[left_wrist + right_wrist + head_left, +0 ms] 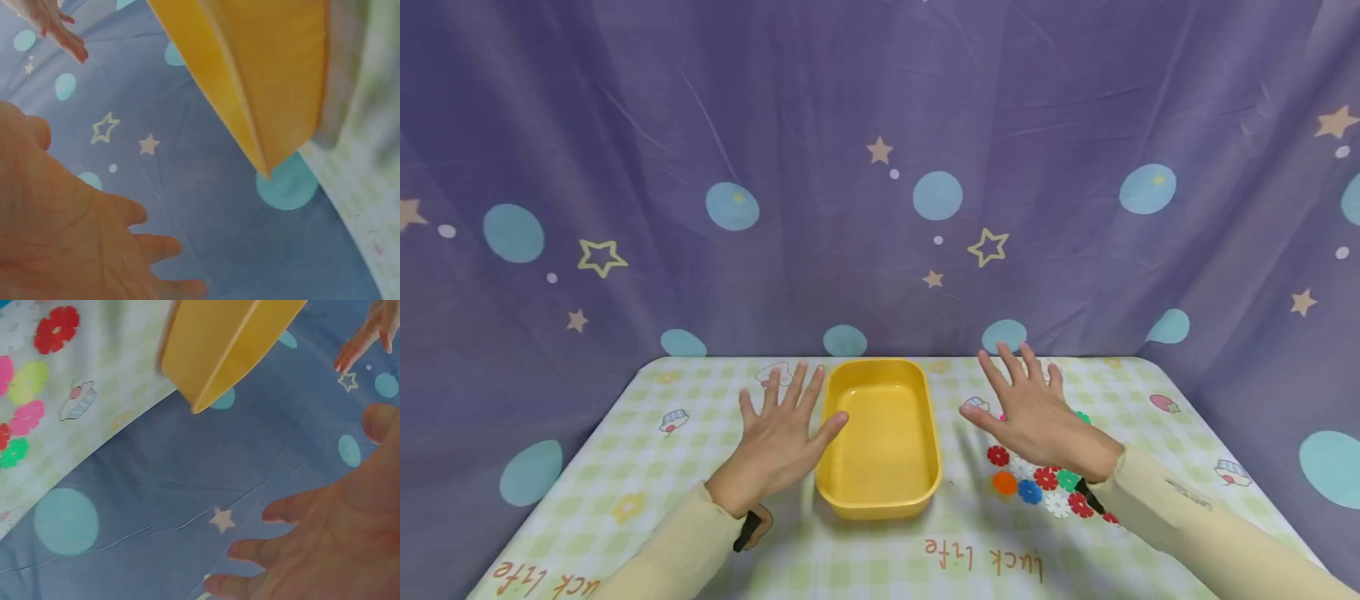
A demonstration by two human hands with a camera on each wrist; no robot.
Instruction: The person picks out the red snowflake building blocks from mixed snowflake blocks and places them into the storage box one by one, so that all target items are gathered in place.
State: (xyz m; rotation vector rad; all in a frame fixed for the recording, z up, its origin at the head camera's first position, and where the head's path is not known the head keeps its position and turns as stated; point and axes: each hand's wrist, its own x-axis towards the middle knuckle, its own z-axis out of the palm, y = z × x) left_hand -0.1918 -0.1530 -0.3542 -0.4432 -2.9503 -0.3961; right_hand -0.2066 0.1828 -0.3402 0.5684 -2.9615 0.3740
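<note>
A yellow rectangular tub [880,506] stands in the middle of the table. To its left my left hand [778,442] hovers above the cloth, palm down with fingers spread, its thumb over the tub's left rim in the head view. My right hand [1037,421] is raised on the other side, fingers also spread, holding nothing. Beneath and beside it lie several flower-shaped plastic discs in red, white, orange, blue and green, among them an orange disc [1004,482] and a blue disc [1030,492]. The right hand and sleeve hide part of this group. Pink and yellow discs [28,383] show in the right wrist view.
A green-and-white checked tablecloth [887,567] with printed cupcakes and lettering covers the table. Behind and at both sides hangs a purple curtain [820,267] with stars and blue dots. Dark straps sit at both wrists.
</note>
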